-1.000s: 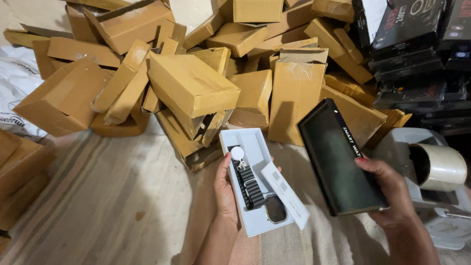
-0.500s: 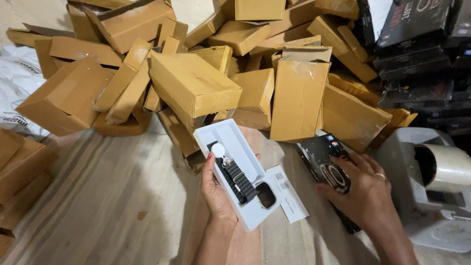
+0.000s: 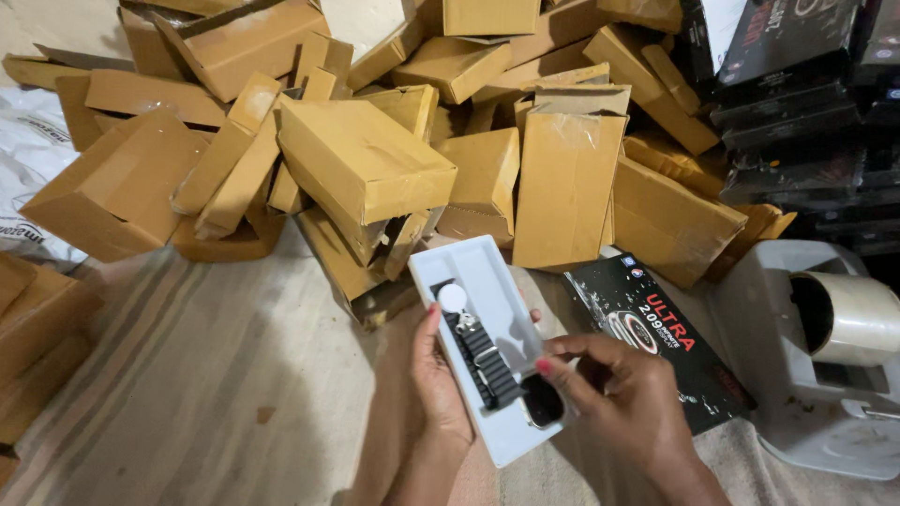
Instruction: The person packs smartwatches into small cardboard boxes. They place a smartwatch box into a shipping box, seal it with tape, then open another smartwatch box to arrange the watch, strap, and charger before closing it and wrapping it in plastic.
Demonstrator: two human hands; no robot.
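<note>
Left hand point(image 3: 433, 389) cups the white tray point(image 3: 487, 347) from underneath, thumb lying along its left edge, fingers curled under and mostly hidden, one fingertip showing past the right edge. Right hand point(image 3: 623, 398) has thumb and forefinger pinched together over the tray's lower end, right at the watch point(image 3: 541, 405), touching or about to touch its dark face; cannot tell which. The watch's black strap point(image 3: 483, 361) runs up the tray toward a small white disc point(image 3: 453, 298). Tray held tilted, above the striped cloth point(image 3: 216, 394). Just right of the hands a black box lid point(image 3: 656, 342) with a watch picture lies flat on the cloth. Further right, a tape roll point(image 3: 848, 319) sits on a grey dispenser point(image 3: 797, 394). Behind everything, a heap of brown cardboard boxes point(image 3: 366, 164); stacked black boxes point(image 3: 797, 103) top right; white plastic bag point(image 3: 33, 159) far left.
</note>
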